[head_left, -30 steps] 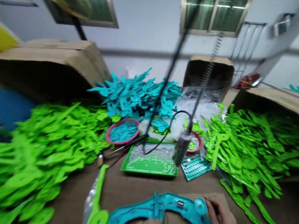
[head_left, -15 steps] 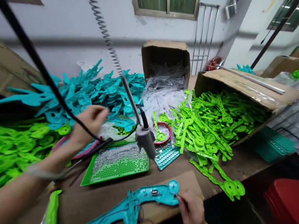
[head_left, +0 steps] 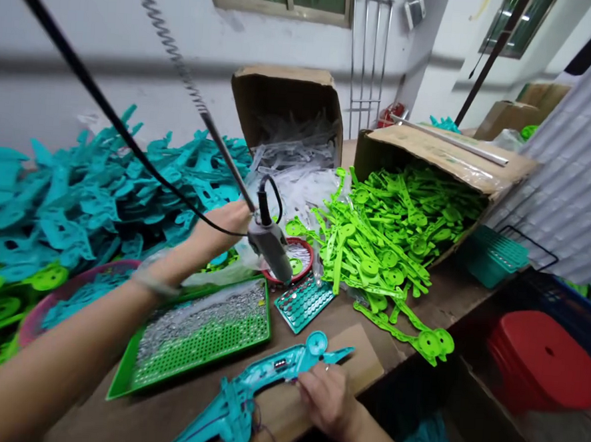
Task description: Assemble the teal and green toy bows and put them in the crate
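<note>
A long turquoise plastic toy shell (head_left: 245,394) lies hollow side up on the bench, with a round cup near its far end, a small dark part with shiny dots inside and thin purple wires. My right hand (head_left: 327,396) is closed at its near edge, fingers bent against the shell by the cup. My left hand (head_left: 228,227) is stretched forward beside the hanging grey electric screwdriver (head_left: 270,246), close to the pile of clear plastic pieces (head_left: 297,188). Its fingertips are hidden behind the screwdriver's rod and cord.
A green perforated tray (head_left: 192,355) of screws and a teal dotted plate (head_left: 304,305) lie behind the shell. Beyond are a red-rimmed bowl (head_left: 309,255), lime-green parts (head_left: 374,239), turquoise shells (head_left: 91,195) and a pink basin (head_left: 33,325). A red stool (head_left: 547,356) stands right.
My left hand has moved right and forward to beside the screwdriver. My right hand has shifted from the shell's far end to its near edge. The view has turned right.
</note>
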The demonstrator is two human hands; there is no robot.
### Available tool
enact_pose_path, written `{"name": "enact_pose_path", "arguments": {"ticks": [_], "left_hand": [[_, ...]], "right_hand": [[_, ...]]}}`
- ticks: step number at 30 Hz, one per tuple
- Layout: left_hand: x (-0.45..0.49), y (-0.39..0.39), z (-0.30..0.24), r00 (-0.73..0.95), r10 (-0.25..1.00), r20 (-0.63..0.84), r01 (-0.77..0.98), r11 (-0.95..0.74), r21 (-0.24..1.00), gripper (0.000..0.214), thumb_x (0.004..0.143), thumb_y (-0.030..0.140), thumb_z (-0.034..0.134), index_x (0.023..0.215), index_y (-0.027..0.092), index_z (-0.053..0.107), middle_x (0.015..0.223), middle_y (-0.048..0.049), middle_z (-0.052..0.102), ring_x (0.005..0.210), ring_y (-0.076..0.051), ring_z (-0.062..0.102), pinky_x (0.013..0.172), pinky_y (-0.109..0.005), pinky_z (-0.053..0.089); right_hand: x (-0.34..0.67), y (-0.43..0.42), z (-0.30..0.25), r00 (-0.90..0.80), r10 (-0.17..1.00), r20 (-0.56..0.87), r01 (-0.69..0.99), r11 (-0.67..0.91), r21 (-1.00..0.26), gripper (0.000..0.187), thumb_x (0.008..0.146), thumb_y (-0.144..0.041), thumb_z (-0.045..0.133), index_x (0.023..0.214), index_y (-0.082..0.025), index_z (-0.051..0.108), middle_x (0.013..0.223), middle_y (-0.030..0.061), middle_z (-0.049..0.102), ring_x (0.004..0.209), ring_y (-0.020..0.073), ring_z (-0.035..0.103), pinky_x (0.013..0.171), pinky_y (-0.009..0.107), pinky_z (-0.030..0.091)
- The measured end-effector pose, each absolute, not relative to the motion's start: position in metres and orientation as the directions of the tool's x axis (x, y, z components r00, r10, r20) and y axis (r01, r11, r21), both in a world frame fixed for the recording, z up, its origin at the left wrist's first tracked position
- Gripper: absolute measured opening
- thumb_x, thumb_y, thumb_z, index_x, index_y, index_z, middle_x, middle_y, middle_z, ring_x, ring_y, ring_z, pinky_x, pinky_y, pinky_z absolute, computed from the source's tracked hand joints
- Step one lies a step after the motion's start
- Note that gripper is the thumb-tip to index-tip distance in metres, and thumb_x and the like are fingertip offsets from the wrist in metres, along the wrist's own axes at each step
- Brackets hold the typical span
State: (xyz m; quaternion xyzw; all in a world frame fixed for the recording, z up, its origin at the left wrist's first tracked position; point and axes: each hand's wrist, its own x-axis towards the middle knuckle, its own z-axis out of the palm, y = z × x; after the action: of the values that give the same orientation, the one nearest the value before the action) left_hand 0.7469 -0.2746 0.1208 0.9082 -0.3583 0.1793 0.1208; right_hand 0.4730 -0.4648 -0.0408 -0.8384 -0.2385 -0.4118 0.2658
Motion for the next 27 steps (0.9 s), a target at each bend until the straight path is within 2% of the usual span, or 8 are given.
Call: {"name": "enact_pose_path", "arguments": {"ticks": [3, 5, 6, 8, 11, 15, 20, 27], "left_hand": [[0.703, -0.215, 0.108, 0.644, -0.539, 0.542, -0.642, -0.766, 0.002, 0.04, 0.101, 0.034, 0.041, 0.116, 0.006, 0.065, 0.1, 0.0029, 0.069, 0.085, -0.008, 0.068, 0.069, -0.011, 0.047], [0.666, -0.185, 0.096, 0.569, -0.547, 0.614, -0.674, -0.738, -0.032, 0.027, 0.097, 0.032, 0.049, 0.106, 0.018, 0.071, 0.089, 0.0079, 0.071, 0.078, -0.006, 0.065, 0.07, -0.01, 0.048], [0.647, -0.176, 0.09, 0.489, -0.617, 0.617, -0.75, -0.658, -0.063, 0.021, 0.094, 0.031, 0.053, 0.098, 0.027, 0.073, 0.083, 0.0112, 0.072, 0.075, -0.006, 0.065, 0.072, -0.011, 0.05], [0.613, -0.172, 0.081, 0.213, -0.844, 0.493, -0.941, -0.312, -0.128, 0.036, 0.092, 0.016, 0.046, 0.108, 0.034, 0.073, 0.088, 0.0101, 0.076, 0.078, -0.01, 0.067, 0.077, -0.016, 0.054], [0.578, -0.204, 0.072, 0.004, -0.95, 0.313, -0.997, -0.029, -0.075, 0.046, 0.09, 0.007, 0.04, 0.123, 0.024, 0.067, 0.098, -0.0001, 0.077, 0.085, -0.016, 0.068, 0.08, -0.023, 0.055], [0.577, -0.289, 0.058, 0.006, -0.947, 0.321, -0.991, -0.048, -0.121, 0.036, 0.099, 0.009, 0.035, 0.119, 0.015, 0.065, 0.104, -0.01, 0.074, 0.088, -0.02, 0.067, 0.077, -0.029, 0.054], [0.615, -0.389, 0.038, 0.154, -0.978, 0.14, -0.976, -0.173, -0.136, 0.037, 0.097, 0.01, 0.043, 0.131, 0.012, 0.056, 0.144, -0.0142, 0.056, 0.13, -0.026, 0.053, 0.104, -0.037, 0.045], [0.627, -0.448, 0.044, 0.419, -0.901, 0.114, -0.901, -0.428, -0.065, 0.029, 0.099, 0.012, 0.039, 0.121, 0.007, 0.059, 0.12, -0.0212, 0.063, 0.11, -0.031, 0.062, 0.088, -0.043, 0.052]], "right_hand": [[0.471, -0.466, -0.04, 0.523, 0.192, 0.83, 0.644, -0.727, -0.238, 0.015, 0.098, -0.014, 0.043, 0.106, -0.014, 0.055, 0.06, 0.0, 0.058, 0.05, 0.0158, 0.055, 0.048, 0.028, 0.04], [0.471, -0.466, -0.04, 0.519, 0.199, 0.831, 0.666, -0.704, -0.248, 0.015, 0.098, -0.014, 0.043, 0.108, -0.013, 0.055, 0.062, 0.0002, 0.059, 0.051, 0.0156, 0.056, 0.049, 0.029, 0.042], [0.472, -0.467, -0.04, 0.519, 0.203, 0.83, 0.674, -0.694, -0.252, 0.015, 0.098, -0.014, 0.044, 0.108, -0.012, 0.055, 0.062, 0.0003, 0.059, 0.052, 0.0155, 0.056, 0.05, 0.029, 0.042], [0.472, -0.467, -0.04, 0.512, 0.213, 0.832, 0.683, -0.688, -0.245, 0.015, 0.098, -0.014, 0.045, 0.109, -0.012, 0.056, 0.061, -0.0004, 0.058, 0.052, 0.015, 0.054, 0.05, 0.029, 0.042], [0.472, -0.468, -0.042, 0.488, 0.222, 0.844, 0.686, -0.696, -0.214, 0.016, 0.097, -0.013, 0.046, 0.11, -0.012, 0.056, 0.061, -0.0012, 0.058, 0.052, 0.0143, 0.053, 0.05, 0.028, 0.041], [0.47, -0.469, -0.043, 0.437, 0.261, 0.861, 0.695, -0.705, -0.14, 0.016, 0.097, -0.014, 0.046, 0.109, -0.012, 0.057, 0.064, 0.0002, 0.061, 0.054, 0.0145, 0.055, 0.049, 0.028, 0.041], [0.468, -0.47, -0.046, 0.414, 0.282, 0.866, 0.647, -0.76, -0.062, 0.013, 0.097, -0.013, 0.045, 0.101, -0.01, 0.058, 0.062, -0.0015, 0.057, 0.053, 0.0131, 0.052, 0.05, 0.027, 0.038], [0.47, -0.468, -0.046, 0.405, 0.315, 0.859, 0.623, -0.783, -0.007, 0.013, 0.098, -0.017, 0.048, 0.092, -0.013, 0.059, 0.059, -0.005, 0.049, 0.05, 0.0109, 0.049, 0.046, 0.025, 0.031]]}}
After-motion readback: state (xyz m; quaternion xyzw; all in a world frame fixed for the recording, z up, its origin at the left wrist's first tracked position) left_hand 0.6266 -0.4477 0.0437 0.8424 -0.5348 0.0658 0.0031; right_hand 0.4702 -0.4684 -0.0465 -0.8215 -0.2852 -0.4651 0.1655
